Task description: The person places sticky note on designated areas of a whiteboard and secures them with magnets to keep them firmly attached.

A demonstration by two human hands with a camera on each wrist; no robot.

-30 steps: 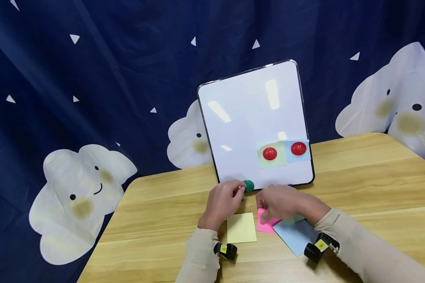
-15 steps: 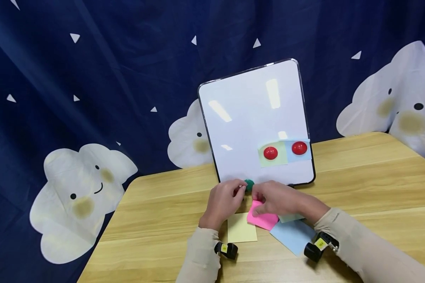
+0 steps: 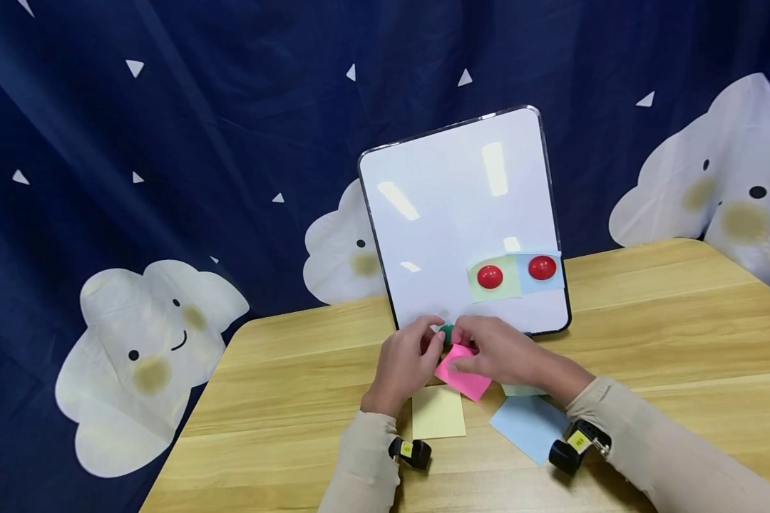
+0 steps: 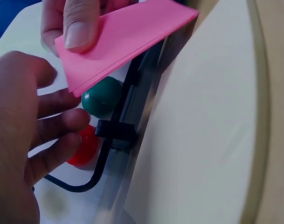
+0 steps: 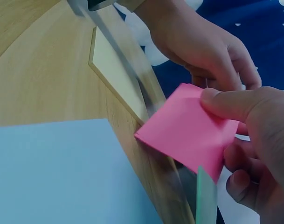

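My right hand [image 3: 503, 349] pinches a pink sticky note pad [image 3: 464, 377], thumb on its face, in front of the whiteboard's lower edge. In the left wrist view the pad [image 4: 118, 42] reaches close to my left fingers. My left hand [image 3: 404, 363] is at the board's lower left, fingers loosely bent. Beside its fingertips is a round green magnet [image 4: 102, 96]. A red magnet [image 4: 84, 147] shows partly behind the left fingers. On the whiteboard [image 3: 449, 206], two red magnets [image 3: 490, 277] lie over a pale green note [image 3: 481, 291] and a light blue note [image 3: 545, 286].
A yellow sticky note pad [image 3: 438, 413] lies on the wooden table [image 3: 263, 427] below my left hand. A blue pad [image 3: 531, 427] and a partly hidden pale green pad [image 3: 522, 390] lie under my right forearm. A dark blue curtain [image 3: 244, 107] hangs behind the board.
My right hand has lifted the pink pad from the table and carried it left and up towards the green magnet. The left hand has stayed nearly in place, its fingers spread slightly wider.
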